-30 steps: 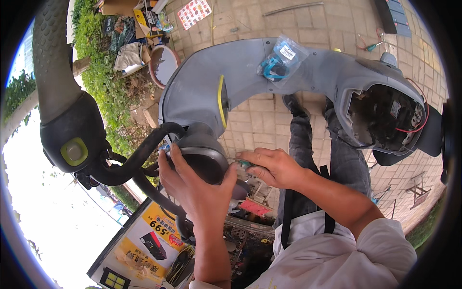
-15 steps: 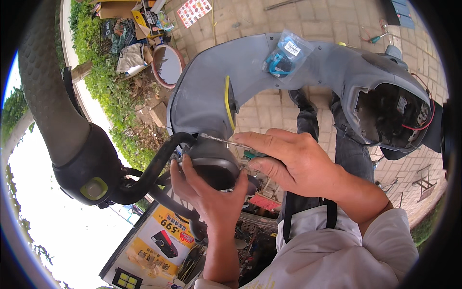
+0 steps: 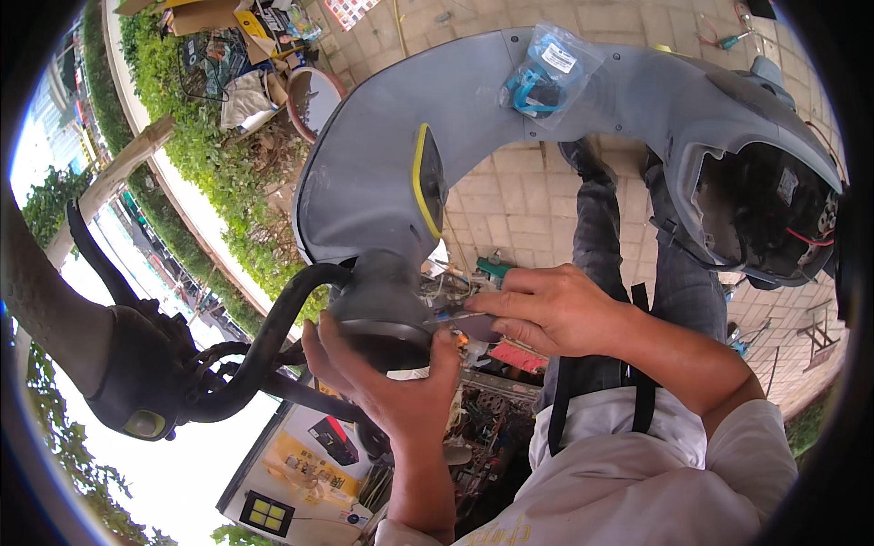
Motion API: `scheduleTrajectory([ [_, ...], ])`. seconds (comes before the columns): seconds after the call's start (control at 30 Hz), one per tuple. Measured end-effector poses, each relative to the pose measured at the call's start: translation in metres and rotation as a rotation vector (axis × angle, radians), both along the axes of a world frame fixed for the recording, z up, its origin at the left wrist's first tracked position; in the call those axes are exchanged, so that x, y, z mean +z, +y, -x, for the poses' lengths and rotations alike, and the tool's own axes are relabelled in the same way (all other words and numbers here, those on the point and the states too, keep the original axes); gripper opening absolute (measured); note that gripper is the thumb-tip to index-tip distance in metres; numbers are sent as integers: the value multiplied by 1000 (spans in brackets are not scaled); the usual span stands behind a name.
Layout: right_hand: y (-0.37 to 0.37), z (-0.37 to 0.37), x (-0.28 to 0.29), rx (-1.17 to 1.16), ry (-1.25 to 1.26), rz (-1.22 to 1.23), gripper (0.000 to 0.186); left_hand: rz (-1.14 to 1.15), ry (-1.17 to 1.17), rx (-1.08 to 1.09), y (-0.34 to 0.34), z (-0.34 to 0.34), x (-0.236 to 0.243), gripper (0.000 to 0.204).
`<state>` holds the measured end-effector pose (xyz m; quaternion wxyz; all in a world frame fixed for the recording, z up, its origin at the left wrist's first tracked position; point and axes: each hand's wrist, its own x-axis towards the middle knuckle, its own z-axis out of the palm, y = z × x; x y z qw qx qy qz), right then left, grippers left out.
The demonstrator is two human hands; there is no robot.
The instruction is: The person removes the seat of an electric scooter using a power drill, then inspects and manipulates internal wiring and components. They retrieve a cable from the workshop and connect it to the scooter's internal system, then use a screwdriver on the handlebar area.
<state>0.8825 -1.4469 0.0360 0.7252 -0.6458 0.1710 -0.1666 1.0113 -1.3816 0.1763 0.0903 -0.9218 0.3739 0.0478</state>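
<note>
My left hand [image 3: 393, 382] grips a round black headlight-like housing [image 3: 381, 296] from below, thumb at one side and fingers at the other. A bent black tube [image 3: 289, 305] runs beside it toward the handlebar grip [image 3: 64, 318]. From the right, my right hand [image 3: 560, 314] pinches a slim metal tool [image 3: 452, 318], whose tip points at the housing's right side. Whether the tip touches it I cannot tell. Behind the housing stands the scooter's curved grey body panel [image 3: 364, 182], with a yellow-edged inset [image 3: 421, 182].
On the grey body lies a clear bag with blue parts [image 3: 543, 82]. An open dark cavity [image 3: 746, 209] with a red wire is at right. A printed board [image 3: 309, 455], cluttered parts [image 3: 482, 419] and a green object [image 3: 494, 269] lie below. A round basin [image 3: 314, 102] stands beside hedges.
The view has shifted, and the handlebar appears lower and farther left. The tool, earlier lying across the housing's top, has come down to its right side. My left hand keeps its grip.
</note>
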Motion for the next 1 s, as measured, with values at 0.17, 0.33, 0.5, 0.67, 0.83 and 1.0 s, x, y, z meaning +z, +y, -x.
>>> scheduleTrajectory([
  [0.17,0,-3,-4,-52,-21,160,39,54,-20,8,-2,1,-4,91],
  [0.33,8,-9,-13,11,-134,-10,37,56,-52,-49,1,-1,-6,92],
  [0.5,-1,-9,-13,89,-158,-55,35,48,-53,-65,3,-1,-6,92],
  [0.67,-12,-10,-9,113,-166,-41,40,-27,-22,-76,2,-3,-2,97],
  [0.83,-1,-11,-1,35,-175,-114,35,-4,-20,-57,3,-2,-2,97],
  [1.0,-8,-6,12,106,0,45,32,31,-9,-86,5,-5,-2,90],
])
